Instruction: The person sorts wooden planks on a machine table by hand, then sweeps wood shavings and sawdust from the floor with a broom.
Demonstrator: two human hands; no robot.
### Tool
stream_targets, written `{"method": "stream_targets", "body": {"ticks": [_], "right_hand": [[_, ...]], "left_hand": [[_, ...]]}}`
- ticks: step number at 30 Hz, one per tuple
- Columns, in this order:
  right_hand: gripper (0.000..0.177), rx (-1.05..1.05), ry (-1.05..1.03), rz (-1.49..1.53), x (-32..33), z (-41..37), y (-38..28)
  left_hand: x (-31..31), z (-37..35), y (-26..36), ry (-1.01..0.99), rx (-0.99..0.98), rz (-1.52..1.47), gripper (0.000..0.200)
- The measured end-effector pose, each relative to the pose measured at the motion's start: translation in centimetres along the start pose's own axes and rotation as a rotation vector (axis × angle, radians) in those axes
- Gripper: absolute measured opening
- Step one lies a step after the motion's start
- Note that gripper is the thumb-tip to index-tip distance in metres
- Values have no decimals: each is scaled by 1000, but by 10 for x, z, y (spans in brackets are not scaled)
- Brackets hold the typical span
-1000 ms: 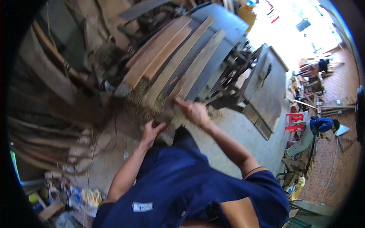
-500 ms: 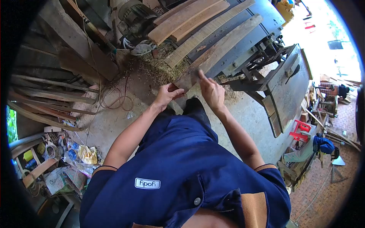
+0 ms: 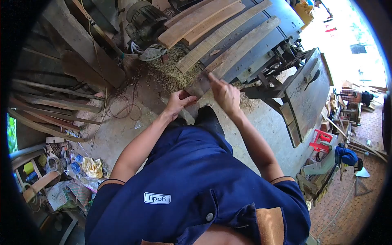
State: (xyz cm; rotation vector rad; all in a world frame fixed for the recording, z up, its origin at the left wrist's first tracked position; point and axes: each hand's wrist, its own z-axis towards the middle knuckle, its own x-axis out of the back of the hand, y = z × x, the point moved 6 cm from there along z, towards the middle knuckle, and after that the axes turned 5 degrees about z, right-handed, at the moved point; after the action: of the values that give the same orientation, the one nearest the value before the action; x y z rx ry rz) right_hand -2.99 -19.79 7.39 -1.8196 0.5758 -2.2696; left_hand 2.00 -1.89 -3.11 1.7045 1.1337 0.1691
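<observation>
A long, slightly curved wooden plank (image 3: pixel 241 47) slopes from the grey machine table down toward my body, its near end darker than the rest. My left hand (image 3: pixel 179 103) is closed on that near end, thumb on top. Above the same end is my right hand (image 3: pixel 227 97), its index finger stretched along the plank's surface and the other fingers curled in. Whether anything small sits in those curled fingers is hidden. Beside this plank lie a ridged curved plank (image 3: pixel 222 36) and several smoother reddish ones (image 3: pixel 200 22).
Wood shavings (image 3: pixel 173 67) are heaped below the machine table (image 3: pixel 286 24), near a motor (image 3: pixel 145 16). A tilted saw table (image 3: pixel 308 92) with a blade stands at right. Curved timbers (image 3: pixel 61 102) lean at left, a loose cable (image 3: pixel 126 106) on the floor. A red stool (image 3: pixel 321 141) lies right.
My right hand has slid slightly left and down along the plank, its index finger now seen more clearly. My left hand keeps its hold on the plank's end.
</observation>
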Motion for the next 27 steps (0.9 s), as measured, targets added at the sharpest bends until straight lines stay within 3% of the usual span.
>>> {"method": "stream_targets", "body": {"ticks": [2, 6, 8, 12, 15, 20, 23, 27], "right_hand": [[37, -56, 11, -36, 3, 3, 4], [38, 70, 26, -55, -12, -17, -22], [39, -2, -81, -6, -9, -13, -19], [38, -105, -98, -49, -11, -11, -10], [37, 39, -143, 1, -16, -23, -37], [40, -66, -49, -19, -10, -7, -5], [41, 111, -19, -22, -24, -26, -36], [39, 16, -61, -12, -11, -8, -15]], "left_hand": [[2, 2, 0, -16, 20, 50, 24], [1, 3, 2, -36, 3, 16, 22], [-1, 0, 4, -54, -5, -17, 24], [-3, -3, 10, -33, 15, 43, 27], [-3, 0, 8, -55, -24, 40, 23], [-6, -4, 12, -25, -18, -2, 26], [-4, -2, 8, -33, -21, 2, 24], [-1, -1, 4, -62, -30, 51, 24]]}}
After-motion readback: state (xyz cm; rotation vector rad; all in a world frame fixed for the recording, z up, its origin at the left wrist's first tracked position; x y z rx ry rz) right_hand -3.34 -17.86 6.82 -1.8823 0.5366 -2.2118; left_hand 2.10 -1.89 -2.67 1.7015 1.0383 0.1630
